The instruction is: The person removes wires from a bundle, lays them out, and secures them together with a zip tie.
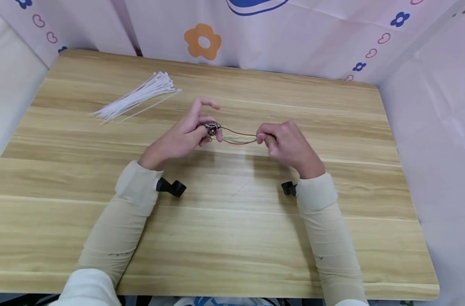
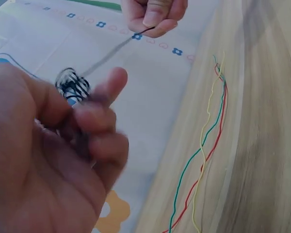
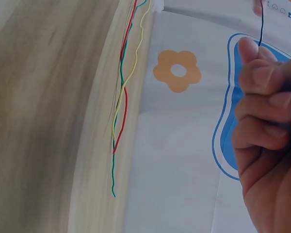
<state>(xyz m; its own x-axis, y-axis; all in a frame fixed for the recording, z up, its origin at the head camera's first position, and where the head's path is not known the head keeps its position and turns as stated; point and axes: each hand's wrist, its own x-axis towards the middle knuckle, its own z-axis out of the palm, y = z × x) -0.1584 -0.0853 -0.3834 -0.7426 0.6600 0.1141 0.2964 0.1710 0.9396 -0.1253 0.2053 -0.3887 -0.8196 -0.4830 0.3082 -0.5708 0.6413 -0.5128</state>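
My left hand (image 1: 180,135) grips a tangled coil of dark wire (image 1: 212,128) between thumb and fingers, with the index finger raised away. From that coil a thin black wire (image 1: 238,133) runs across to my right hand (image 1: 287,142), which pinches its end between thumb and curled fingers. In the left wrist view the coil (image 2: 72,86) shows as loose dark loops, partly hidden by blurred fingers. Red (image 2: 219,133), green (image 2: 183,174) and yellow (image 2: 194,194) wires stretch over the tabletop, crossing one another, below the black one.
A bundle of white cable ties (image 1: 140,97) lies at the back left of the wooden table (image 1: 224,242). Behind the table hangs a pale curtain (image 1: 293,46) with printed flowers and hearts. Black wrist mounts (image 1: 172,187) stick out from both sleeves.
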